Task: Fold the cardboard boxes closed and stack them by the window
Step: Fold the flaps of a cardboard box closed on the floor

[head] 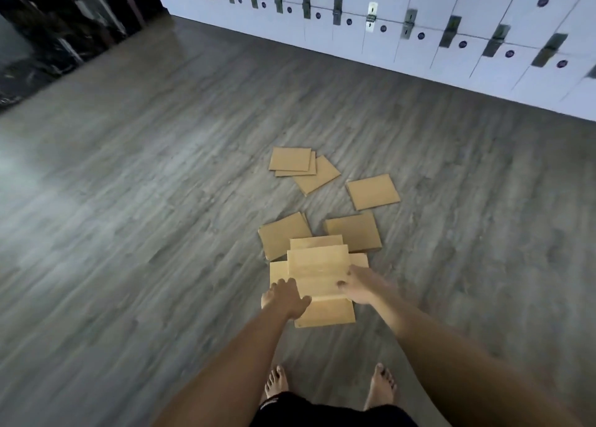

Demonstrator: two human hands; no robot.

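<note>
Two bare hands hold an unfolded cardboard box (pixel 317 272) above the grey plank floor (pixel 129 217) — the left hand (pixel 285 297) grips its near-left edge, the right hand (pixel 356 284) curls round its right side. Beyond it lie flat cardboard pieces (pixel 372 191), scattered near white lockers (pixel 483 39). Bare feet (pixel 276 383) stand below.

Matt tan cardboard boxes (pixel 317 267) lie on glossy grey wood-grain floor (pixel 161 201).

tan boxes (pixel 317 270) — grey woodgrain floor (pixel 161 201)
</note>
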